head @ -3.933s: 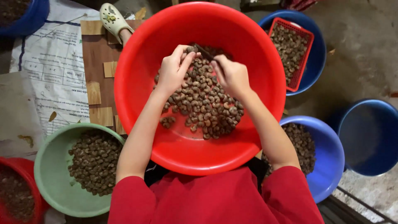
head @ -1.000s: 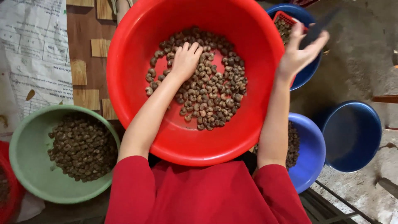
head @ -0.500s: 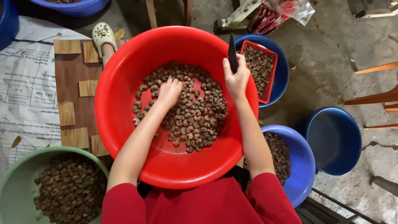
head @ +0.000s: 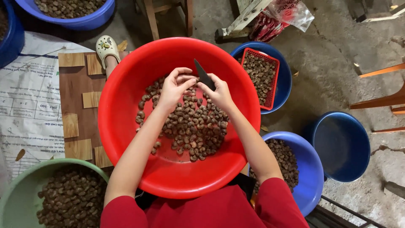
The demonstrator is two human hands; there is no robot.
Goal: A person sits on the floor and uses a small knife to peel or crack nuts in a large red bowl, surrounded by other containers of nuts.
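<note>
Nuts (head: 190, 126) in basin (head: 126, 139), between bowls (head: 25, 190)

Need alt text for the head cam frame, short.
Seen from above, a person in red sleeves works over a big red basin of brown nuts, the right hand holding a dark knife and the left hand pinching something small beside the blade. Around it stand a green bowl and blue tubs with more nuts, one holding a red basket.

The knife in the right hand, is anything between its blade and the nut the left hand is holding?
Nothing visible. The knife in the right hand points toward the left hand above the nuts; the held nut itself is hidden by fingers.
</note>
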